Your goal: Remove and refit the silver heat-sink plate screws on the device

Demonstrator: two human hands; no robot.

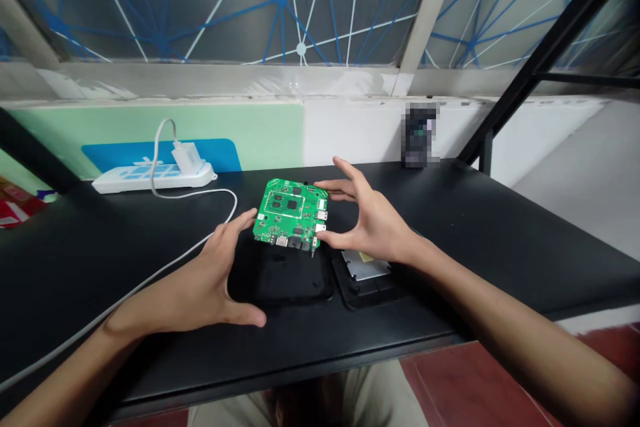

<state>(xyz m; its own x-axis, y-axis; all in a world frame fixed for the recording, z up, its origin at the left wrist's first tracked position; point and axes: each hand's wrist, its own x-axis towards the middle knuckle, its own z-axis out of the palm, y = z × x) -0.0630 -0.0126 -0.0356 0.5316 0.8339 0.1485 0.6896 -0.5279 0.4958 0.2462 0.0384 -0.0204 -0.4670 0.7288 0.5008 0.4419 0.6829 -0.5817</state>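
A green circuit board (285, 213) with metal ports along its near and right edges is held up, tilted, above the table. My right hand (373, 217) grips it by the right edge, thumb at the near ports and fingers behind the far corner; the index finger sticks up. On the other side is my left hand (210, 280), its thumb spread wide from the fingers. Those fingertips lie at the board's left edge; whether they touch it I cannot tell. Below the board lies a black plastic case half (295, 280). Partly under my right wrist is another black case piece (380, 293) bearing a metal plate (365, 268).
A white power strip (145, 179) with a plugged-in charger (187, 157) stands at the back left. Its white cable (170, 270) runs across the black table (480, 233) past my left arm. A blurred dark object (419, 137) stands against the wall. Red packaging (17, 203) is far left.
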